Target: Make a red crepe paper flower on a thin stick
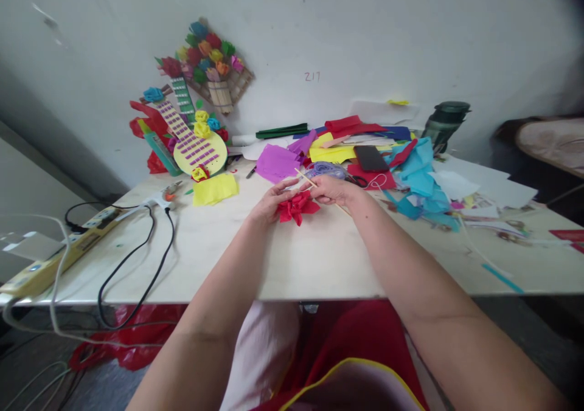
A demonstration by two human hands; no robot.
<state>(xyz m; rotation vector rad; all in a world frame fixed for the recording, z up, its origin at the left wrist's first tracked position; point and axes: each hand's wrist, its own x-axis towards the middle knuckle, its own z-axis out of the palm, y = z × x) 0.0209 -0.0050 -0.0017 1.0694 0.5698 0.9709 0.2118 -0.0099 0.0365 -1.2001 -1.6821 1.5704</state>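
Head view: by the table's (pixel 319 271) back-left corner, a flowered toy guitar (pixel 201 152) looks finished. Midway between front and back edges, the left hand (pixel 268 202) pinches a red flower (pixel 298 208), petals shaped, no stem that I can see; the right hand (pixel 332 191) holds a thin stick (pixel 303 177). The green bottle's (pixel 159 149) lettering is too blurred; the wall (pixel 292 22) reads "217".

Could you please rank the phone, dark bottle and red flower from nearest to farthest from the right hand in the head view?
1. Red flower, just left of the right hand.
2. Phone, beyond, to the right.
3. Dark bottle, farther back and right.
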